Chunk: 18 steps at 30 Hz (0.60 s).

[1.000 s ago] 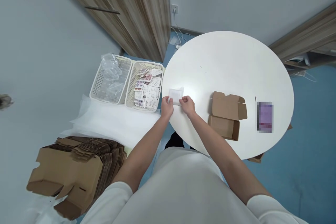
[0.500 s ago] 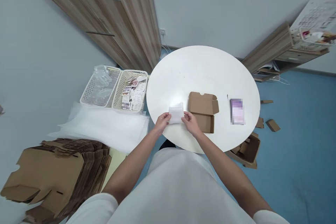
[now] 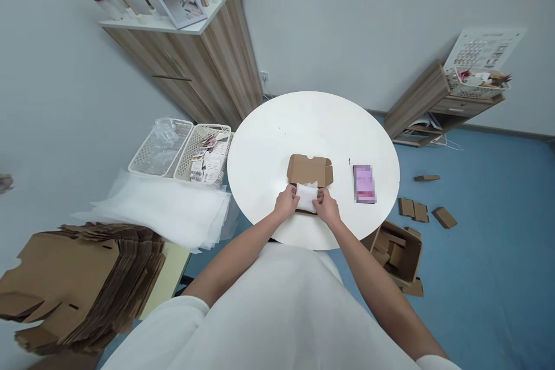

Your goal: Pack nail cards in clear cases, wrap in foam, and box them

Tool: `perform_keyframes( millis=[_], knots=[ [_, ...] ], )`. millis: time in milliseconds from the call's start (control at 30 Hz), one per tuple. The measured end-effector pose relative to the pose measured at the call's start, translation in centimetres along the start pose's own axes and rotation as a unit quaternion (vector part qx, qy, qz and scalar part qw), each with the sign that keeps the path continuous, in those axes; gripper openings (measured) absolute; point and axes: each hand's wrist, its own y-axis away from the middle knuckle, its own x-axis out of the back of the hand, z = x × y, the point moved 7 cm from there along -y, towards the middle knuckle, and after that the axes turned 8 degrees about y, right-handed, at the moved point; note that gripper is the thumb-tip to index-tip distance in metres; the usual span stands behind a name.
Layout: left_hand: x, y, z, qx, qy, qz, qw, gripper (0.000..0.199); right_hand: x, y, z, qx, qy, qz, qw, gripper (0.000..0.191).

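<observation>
A white wrapped packet (image 3: 307,197) lies over the tray of an open cardboard box (image 3: 310,170), whose lid is folded back flat away from me. My left hand (image 3: 287,202) pinches the packet's left edge. At its right edge my right hand (image 3: 326,206) grips it too, fingers closed. The hands and packet cover most of the box's tray, so I cannot tell how deep the packet sits. To the right on the table is a purple, pixel-blurred item (image 3: 365,184), touched by neither hand.
The box rests on a round white table (image 3: 316,121). At left stand two white baskets (image 3: 202,153), white foam sheets (image 3: 165,205) and a stack of flattened cardboard boxes (image 3: 78,283). Right of the table, a carton (image 3: 405,251) and small boxes (image 3: 444,217) lie on the blue floor.
Both hands have carried the packet from the bare table left of the box to over the box's tray. The camera view has shifted, showing more of the cabinet top.
</observation>
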Motion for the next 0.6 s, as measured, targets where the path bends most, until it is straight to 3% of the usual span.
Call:
perform_keyframes(
  millis=[400, 600],
  knots=[
    [-2.1, 0.4, 0.4, -0.025, -0.2, -0.075, 0.977, 0.018, -2.2, -1.3, -0.5, 0.06, 0.172, -0.032, 0.983, 0.015],
    [-1.5, 0.9, 1.2, -0.052, -0.166, -0.061, 0.983, 0.028, -1.0, -0.6, -0.6, 0.096, 0.098, -0.021, 0.99, 0.016]
  ],
)
